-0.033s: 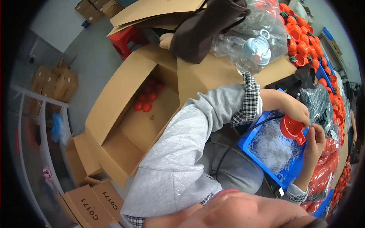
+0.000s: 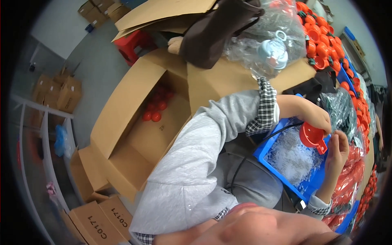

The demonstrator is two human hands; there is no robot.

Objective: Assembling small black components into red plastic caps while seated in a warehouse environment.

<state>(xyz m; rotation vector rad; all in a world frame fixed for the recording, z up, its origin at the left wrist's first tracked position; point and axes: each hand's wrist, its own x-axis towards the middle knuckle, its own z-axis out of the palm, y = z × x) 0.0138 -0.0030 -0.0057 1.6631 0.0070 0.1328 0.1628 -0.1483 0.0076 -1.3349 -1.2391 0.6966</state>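
My left hand [image 2: 317, 118] is closed round the edge of a red plastic cup-shaped part [image 2: 311, 135] with a short tab. My right hand [image 2: 338, 148] is beside that tab, thumb and fingertips pinched together; whatever they hold is too small to make out. Both hands are over a blue tray [image 2: 274, 168] containing a heap of thin whitish plastic bits [image 2: 292, 157]. A black cable [image 2: 261, 146] runs across the tray's edge up to the red part, and its end is hidden near my left hand.
A large open cardboard box [image 2: 134, 139] with several red balls [image 2: 156, 116] stands to the left. Beyond my arm are a dark brown bag [image 2: 204, 45] and a light blue bottle [image 2: 273, 53] on clear plastic. Many orange-red cups [image 2: 322, 49] and red bagged parts [image 2: 347, 179] line the right.
The whole view has shifted slightly. Both hands keep nearly the same pose at the red part.
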